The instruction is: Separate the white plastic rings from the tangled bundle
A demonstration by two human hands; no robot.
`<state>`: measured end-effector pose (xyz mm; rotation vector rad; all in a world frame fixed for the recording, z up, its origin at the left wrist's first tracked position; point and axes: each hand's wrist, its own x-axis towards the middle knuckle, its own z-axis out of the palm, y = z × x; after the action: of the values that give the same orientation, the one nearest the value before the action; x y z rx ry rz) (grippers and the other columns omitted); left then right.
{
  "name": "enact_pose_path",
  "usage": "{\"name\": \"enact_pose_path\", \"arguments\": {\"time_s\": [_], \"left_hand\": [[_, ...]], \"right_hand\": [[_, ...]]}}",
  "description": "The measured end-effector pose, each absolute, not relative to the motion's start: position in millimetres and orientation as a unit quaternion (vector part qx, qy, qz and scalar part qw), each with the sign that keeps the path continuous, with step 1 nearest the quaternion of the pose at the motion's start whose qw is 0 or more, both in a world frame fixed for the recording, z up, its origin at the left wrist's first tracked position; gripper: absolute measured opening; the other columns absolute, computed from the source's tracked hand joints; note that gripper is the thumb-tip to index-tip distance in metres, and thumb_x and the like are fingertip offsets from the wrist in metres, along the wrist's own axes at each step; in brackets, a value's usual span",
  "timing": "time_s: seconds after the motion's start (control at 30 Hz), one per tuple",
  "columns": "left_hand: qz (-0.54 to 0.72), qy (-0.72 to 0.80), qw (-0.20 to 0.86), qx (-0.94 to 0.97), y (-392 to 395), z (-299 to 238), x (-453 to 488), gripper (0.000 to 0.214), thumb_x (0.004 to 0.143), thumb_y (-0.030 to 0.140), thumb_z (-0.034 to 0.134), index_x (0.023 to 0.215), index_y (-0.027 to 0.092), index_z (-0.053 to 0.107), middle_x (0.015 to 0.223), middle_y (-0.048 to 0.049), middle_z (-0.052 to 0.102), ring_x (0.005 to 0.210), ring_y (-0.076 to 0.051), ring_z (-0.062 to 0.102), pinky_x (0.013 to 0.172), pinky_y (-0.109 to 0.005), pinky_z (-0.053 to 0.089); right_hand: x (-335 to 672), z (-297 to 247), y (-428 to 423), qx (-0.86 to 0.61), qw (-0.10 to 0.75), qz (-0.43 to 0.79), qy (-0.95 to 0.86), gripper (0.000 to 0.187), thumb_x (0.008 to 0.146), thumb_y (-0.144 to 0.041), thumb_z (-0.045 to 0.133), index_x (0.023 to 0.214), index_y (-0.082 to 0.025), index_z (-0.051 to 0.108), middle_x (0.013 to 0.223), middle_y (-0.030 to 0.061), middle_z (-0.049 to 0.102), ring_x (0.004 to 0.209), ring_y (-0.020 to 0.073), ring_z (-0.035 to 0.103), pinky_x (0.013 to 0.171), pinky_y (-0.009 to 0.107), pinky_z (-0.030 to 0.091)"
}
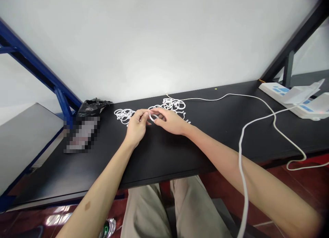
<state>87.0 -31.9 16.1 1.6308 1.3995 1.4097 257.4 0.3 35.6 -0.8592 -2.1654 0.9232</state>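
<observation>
Both my hands meet over the middle of a black table. My left hand and my right hand pinch the same small white ring between their fingertips. Just behind the hands lie two heaps of several white rings, one at the left and one at the right. Part of the right heap is hidden by my right hand.
A crumpled black bag lies at the back left beside a blurred-out object. White cables run across the right side to white power strips. A grey table and blue frame stand left.
</observation>
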Motion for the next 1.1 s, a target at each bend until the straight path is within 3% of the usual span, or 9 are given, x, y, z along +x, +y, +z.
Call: {"name": "enact_pose_path", "arguments": {"time_s": [0.13, 0.27, 0.53, 0.9, 1.1], "left_hand": [[0.510, 0.535, 0.253, 0.624, -33.8, 17.1, 87.7, 0.026, 0.093, 0.034, 0.050, 0.102, 0.018, 0.068, 0.108, -0.0071, 0.069, 0.087, -0.017, 0.064, 0.074, -0.029, 0.054], [0.491, 0.551, 0.236, 0.632, -35.0, 18.9, 86.7, 0.028, 0.092, 0.032, 0.053, 0.113, 0.020, 0.068, 0.112, -0.0070, 0.070, 0.090, -0.019, 0.065, 0.073, -0.030, 0.055], [0.378, 0.558, 0.017, 0.739, -37.4, 20.5, 84.0, 0.024, 0.094, 0.025, 0.049, 0.102, 0.020, 0.071, 0.101, -0.0063, 0.073, 0.095, -0.023, 0.062, 0.087, -0.037, 0.050], [0.361, 0.552, -0.016, 0.752, -37.3, 22.2, 77.6, 0.022, 0.093, 0.022, 0.050, 0.085, 0.023, 0.071, 0.088, -0.0041, 0.073, 0.084, -0.023, 0.057, 0.081, -0.037, 0.046], [0.369, 0.541, -0.017, 0.756, -37.0, 22.5, 77.3, 0.020, 0.093, 0.023, 0.052, 0.087, 0.022, 0.072, 0.088, -0.0038, 0.073, 0.082, -0.022, 0.057, 0.080, -0.036, 0.046]], "right_hand": [[256.0, 33.9, -0.1, -0.331, 0.305, 0.310, -0.837, 0.036, 0.085, -0.040, 0.064, 0.112, -0.016, 0.065, 0.096, 0.0037, 0.069, 0.075, 0.0138, 0.059, 0.072, 0.029, 0.045], [255.8, 32.8, 1.3, -0.352, 0.315, 0.281, -0.835, 0.028, 0.083, -0.033, 0.067, 0.105, -0.016, 0.067, 0.091, 0.0030, 0.069, 0.071, 0.0129, 0.057, 0.069, 0.027, 0.043], [261.1, 31.5, 6.2, -0.343, 0.302, 0.246, -0.855, 0.026, 0.079, -0.027, 0.072, 0.102, -0.016, 0.068, 0.092, 0.0036, 0.070, 0.080, 0.0153, 0.061, 0.073, 0.027, 0.044], [262.2, 33.4, 7.2, -0.324, 0.269, 0.240, -0.875, 0.023, 0.079, -0.023, 0.073, 0.101, -0.018, 0.069, 0.089, 0.0016, 0.072, 0.071, 0.0132, 0.062, 0.069, 0.026, 0.045], [261.9, 30.3, 8.7, -0.331, 0.264, 0.214, -0.880, 0.026, 0.080, -0.022, 0.072, 0.105, -0.018, 0.068, 0.094, 0.0028, 0.073, 0.074, 0.0148, 0.064, 0.070, 0.028, 0.046]]}}
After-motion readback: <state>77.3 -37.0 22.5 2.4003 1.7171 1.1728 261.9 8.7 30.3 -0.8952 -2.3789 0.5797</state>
